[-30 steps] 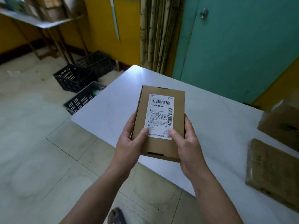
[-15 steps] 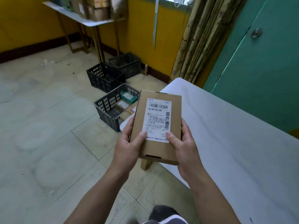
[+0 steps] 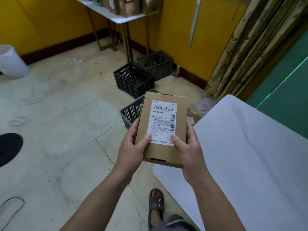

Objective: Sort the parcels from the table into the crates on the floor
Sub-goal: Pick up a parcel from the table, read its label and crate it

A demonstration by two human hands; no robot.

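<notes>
As you hold it label-side up, the parcel (image 3: 164,152) sits between your hands: left hand (image 3: 131,148) wraps its left edge, right hand (image 3: 189,150) its right, thumbs on the label (image 3: 162,122). Beyond them three crates (image 3: 133,79) stand on the floor (image 3: 66,130); the bench (image 3: 241,155) lies to their right.

parcel (image 3: 164,130): matt brown cardboard with a smooth white paper label (image 3: 162,122). crates (image 3: 133,80): dark perforated plastic, matt. worktop (image 3: 250,155): smooth white surface, faint sheen. floor (image 3: 66,130): pale glossy tile, scuffed and dusty. curtain (image 3: 250,47): stained cloth.
</notes>
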